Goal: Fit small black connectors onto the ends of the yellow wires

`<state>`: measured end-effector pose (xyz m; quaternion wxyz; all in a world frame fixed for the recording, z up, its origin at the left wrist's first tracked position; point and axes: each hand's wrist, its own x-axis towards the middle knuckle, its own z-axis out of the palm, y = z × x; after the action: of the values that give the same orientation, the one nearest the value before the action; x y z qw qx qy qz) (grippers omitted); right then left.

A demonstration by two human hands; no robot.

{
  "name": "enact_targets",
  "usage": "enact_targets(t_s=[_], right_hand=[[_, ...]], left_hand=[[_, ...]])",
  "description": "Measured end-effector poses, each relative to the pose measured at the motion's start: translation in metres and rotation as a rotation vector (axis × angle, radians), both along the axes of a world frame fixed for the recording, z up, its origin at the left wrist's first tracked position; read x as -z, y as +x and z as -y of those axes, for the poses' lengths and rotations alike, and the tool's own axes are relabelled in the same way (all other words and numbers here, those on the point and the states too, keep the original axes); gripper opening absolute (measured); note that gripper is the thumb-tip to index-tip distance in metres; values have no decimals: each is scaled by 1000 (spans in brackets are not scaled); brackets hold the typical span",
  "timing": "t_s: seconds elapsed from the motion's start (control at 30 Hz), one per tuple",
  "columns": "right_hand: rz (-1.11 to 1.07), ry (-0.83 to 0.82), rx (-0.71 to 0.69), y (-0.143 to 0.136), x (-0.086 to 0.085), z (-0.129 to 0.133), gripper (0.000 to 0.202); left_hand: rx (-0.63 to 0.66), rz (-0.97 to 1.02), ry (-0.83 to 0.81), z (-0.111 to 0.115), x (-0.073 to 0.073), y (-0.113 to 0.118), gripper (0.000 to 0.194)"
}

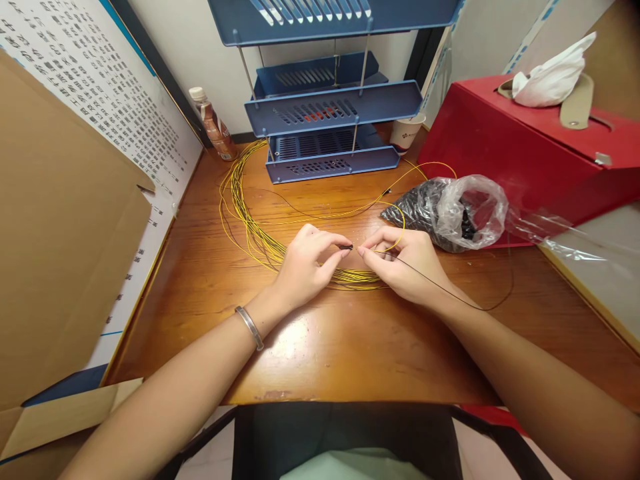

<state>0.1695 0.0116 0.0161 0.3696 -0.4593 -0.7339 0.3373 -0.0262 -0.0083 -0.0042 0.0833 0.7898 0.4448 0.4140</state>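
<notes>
My left hand [311, 262], with a metal bracelet at the wrist, pinches a small black piece [346, 247] between thumb and fingertips. Just right of it, my right hand [400, 261] pinches the end of a thin wire, its tip close to the black piece. From the right hand a yellow strand [403, 223] loops upward and a dark strand [440, 285] runs over the right wrist. A large coil of yellow wire [245, 220] lies on the table behind and beneath both hands. Whether wire and black piece touch is too small to tell.
A clear plastic bag of black pieces [425, 210] lies right of the hands, against a red box [505, 147] with tissue. Behind stand a blue rack [335, 167], a bottle [215, 127] and a paper cup [406, 133]. Cardboard [65, 233] rises at the left.
</notes>
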Motion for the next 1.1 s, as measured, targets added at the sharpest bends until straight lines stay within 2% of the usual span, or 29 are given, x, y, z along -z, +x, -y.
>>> enact_targets(t_s=[0.67,0.9,1.1], right_hand=[[-1,28,-26,-1,3,0,18],[-52,-2,8,0,5,-1,18],[-111,-16,-22,-1,3,0,17]], left_hand=[[47,34,-17,1,0,0,10],[7,100,-22,2,1,2,10],[-18,122,-1,2,0,3,9]])
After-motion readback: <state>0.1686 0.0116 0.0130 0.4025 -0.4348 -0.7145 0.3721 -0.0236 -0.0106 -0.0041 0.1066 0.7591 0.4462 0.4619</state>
